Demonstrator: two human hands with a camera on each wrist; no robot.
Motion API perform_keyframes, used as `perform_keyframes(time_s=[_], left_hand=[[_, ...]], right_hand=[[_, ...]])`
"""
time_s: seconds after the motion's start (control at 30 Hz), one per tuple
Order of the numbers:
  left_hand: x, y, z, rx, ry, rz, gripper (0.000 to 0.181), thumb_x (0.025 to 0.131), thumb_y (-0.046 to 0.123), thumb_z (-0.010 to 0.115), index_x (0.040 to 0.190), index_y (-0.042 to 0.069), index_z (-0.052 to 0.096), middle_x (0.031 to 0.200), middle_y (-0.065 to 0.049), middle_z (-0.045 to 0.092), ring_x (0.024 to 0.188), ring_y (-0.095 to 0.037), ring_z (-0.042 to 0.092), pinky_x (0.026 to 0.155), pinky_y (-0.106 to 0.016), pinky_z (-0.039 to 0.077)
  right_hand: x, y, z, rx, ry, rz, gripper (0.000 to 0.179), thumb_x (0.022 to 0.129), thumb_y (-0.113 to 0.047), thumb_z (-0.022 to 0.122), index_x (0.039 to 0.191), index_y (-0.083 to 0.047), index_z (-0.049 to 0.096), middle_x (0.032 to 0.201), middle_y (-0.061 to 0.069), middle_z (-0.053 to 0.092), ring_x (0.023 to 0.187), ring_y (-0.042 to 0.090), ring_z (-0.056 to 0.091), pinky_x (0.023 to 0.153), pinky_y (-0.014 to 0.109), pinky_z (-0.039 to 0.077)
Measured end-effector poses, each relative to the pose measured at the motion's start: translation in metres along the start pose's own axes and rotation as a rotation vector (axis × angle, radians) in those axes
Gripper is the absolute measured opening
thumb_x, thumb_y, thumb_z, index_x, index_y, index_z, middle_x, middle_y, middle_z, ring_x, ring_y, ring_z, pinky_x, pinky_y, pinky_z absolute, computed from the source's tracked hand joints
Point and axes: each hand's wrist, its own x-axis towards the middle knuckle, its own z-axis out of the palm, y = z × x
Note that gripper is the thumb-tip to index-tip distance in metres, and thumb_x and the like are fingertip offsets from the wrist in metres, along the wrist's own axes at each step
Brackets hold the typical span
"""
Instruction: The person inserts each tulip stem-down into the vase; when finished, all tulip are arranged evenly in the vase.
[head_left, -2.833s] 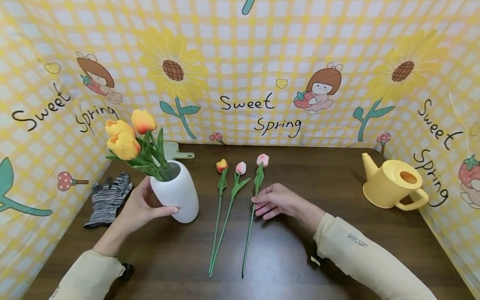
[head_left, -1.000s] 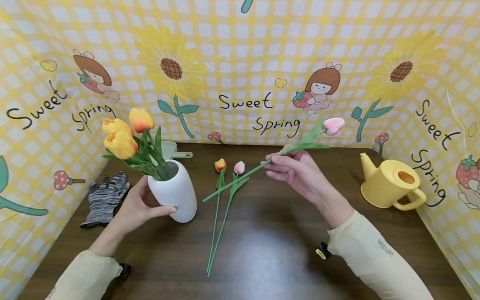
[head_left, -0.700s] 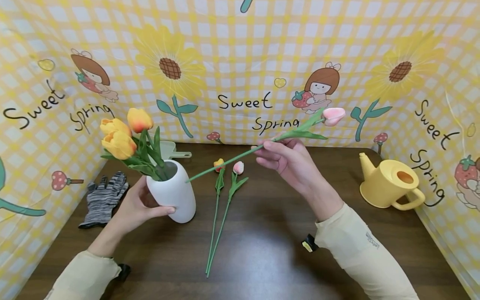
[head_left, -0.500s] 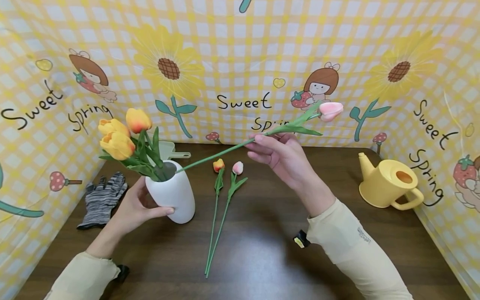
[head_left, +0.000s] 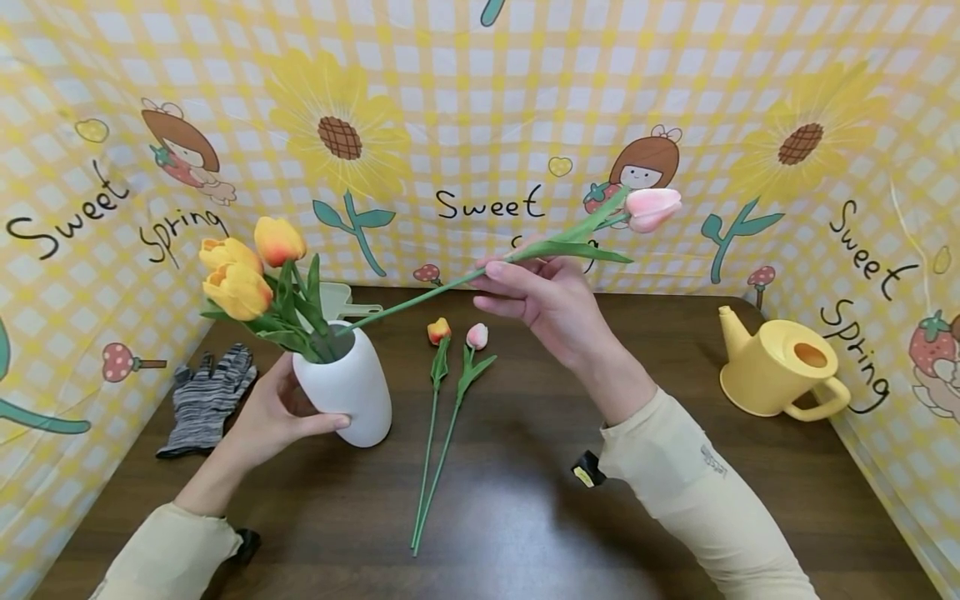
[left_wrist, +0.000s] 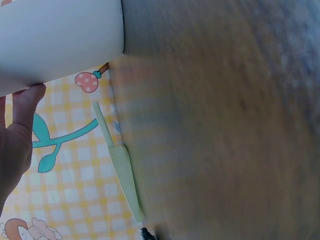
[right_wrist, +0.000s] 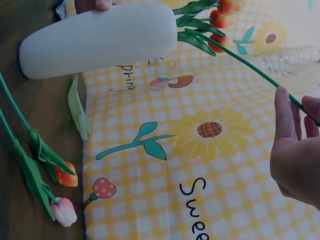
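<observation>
My left hand (head_left: pixel 281 412) grips a white vase (head_left: pixel 348 392) around its side, thumb across the front. Several yellow-orange tulips (head_left: pixel 243 275) stand in the vase, leaning left. Between thumb and fingers, my right hand (head_left: pixel 551 304) pinches the green stem of a pink tulip (head_left: pixel 651 210). That stem slants down to the left, and its lower end is at the vase mouth, inside the rim. In the right wrist view the same stem (right_wrist: pixel 250 65) reaches the opening beside the leaves. On the table lie an orange tulip (head_left: pixel 438 332) and another pink tulip (head_left: pixel 476 337), stems crossing near their ends.
A yellow watering can (head_left: pixel 776 367) stands at the right of the brown table (head_left: pixel 637 533). At the left lies a grey knitted glove (head_left: pixel 206 400). Behind the vase is a pale green dustpan-like scoop (head_left: pixel 363 310). Checked cloth (head_left: pixel 480 100) walls in the back and sides.
My right hand has picked up the rightmost pink tulip from the table and carried it up and left, bringing its stem end into the vase mouth. My left hand stays on the vase.
</observation>
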Motion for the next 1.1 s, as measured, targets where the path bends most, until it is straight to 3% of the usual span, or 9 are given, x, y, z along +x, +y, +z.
perform_keyframes(time_s=[0.23, 0.33, 0.47, 0.67, 1.1], left_hand=[[-0.001, 0.001, 0.001, -0.022, 0.001, 0.005, 0.095, 0.069, -0.015, 0.086, 0.15, 0.01, 0.041, 0.129, -0.009, 0.059, 0.105, -0.017, 0.069, 0.074, -0.037, 0.062], [-0.001, 0.001, 0.001, -0.022, -0.002, 0.009, 0.095, 0.07, -0.015, 0.085, 0.15, 0.01, 0.041, 0.129, -0.009, 0.059, 0.105, -0.017, 0.069, 0.073, -0.037, 0.062], [0.0, 0.001, 0.001, -0.014, -0.001, 0.005, 0.097, 0.069, -0.015, 0.086, 0.15, 0.011, 0.041, 0.13, -0.01, 0.058, 0.106, -0.018, 0.068, 0.074, -0.038, 0.062], [0.001, 0.001, 0.001, -0.008, 0.0, 0.007, 0.097, 0.068, -0.015, 0.086, 0.15, 0.011, 0.041, 0.13, -0.01, 0.058, 0.106, -0.017, 0.068, 0.074, -0.037, 0.062], [0.001, 0.0, 0.001, 0.014, 0.008, 0.002, 0.096, 0.068, -0.014, 0.087, 0.15, 0.011, 0.042, 0.13, -0.009, 0.058, 0.106, -0.016, 0.067, 0.073, -0.035, 0.062]], right_hand=[[0.003, 0.005, 0.003, -0.044, -0.018, -0.021, 0.004, 0.089, 0.0, 0.076, 0.092, -0.003, 0.076, 0.098, 0.016, 0.074, 0.092, 0.029, 0.074, 0.084, 0.051, 0.058], [0.004, 0.006, 0.007, -0.075, -0.012, -0.016, 0.009, 0.086, -0.004, 0.081, 0.091, -0.002, 0.074, 0.099, 0.017, 0.073, 0.091, 0.029, 0.074, 0.085, 0.052, 0.057], [0.006, 0.005, 0.012, -0.115, -0.006, -0.013, 0.004, 0.089, 0.002, 0.075, 0.092, -0.001, 0.074, 0.101, 0.019, 0.072, 0.09, 0.029, 0.074, 0.087, 0.055, 0.056], [0.011, 0.005, 0.019, -0.148, -0.025, -0.024, 0.013, 0.09, 0.012, 0.067, 0.092, 0.0, 0.073, 0.1, 0.019, 0.07, 0.092, 0.03, 0.073, 0.086, 0.058, 0.055], [0.017, 0.005, 0.021, -0.205, -0.059, -0.034, 0.01, 0.09, 0.009, 0.069, 0.092, -0.001, 0.072, 0.098, 0.019, 0.07, 0.092, 0.029, 0.074, 0.086, 0.058, 0.055]])
